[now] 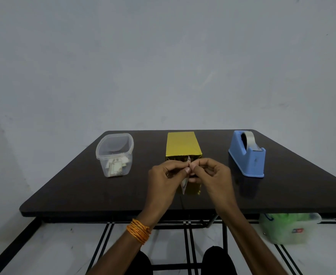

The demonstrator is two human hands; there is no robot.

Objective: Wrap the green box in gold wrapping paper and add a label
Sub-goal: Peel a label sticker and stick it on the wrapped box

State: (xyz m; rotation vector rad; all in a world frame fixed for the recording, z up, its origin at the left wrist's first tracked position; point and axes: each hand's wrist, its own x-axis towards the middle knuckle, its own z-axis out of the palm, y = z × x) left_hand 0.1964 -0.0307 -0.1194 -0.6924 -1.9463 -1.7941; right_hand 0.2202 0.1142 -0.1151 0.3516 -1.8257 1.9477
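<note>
Person seen from above: two bare forearms (248, 235) ending in the left hand (163, 175) and right hand (212, 173), a band of orange thread (139, 231) wound in several turns round the left wrist, and dark trousers (218, 261) over both knees.

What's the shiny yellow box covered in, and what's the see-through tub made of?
The box looks covered in metallic gold paper: creased folds, glinting side. The tub seems clear plastic: you see paper bits through its cloudy walls.
</note>
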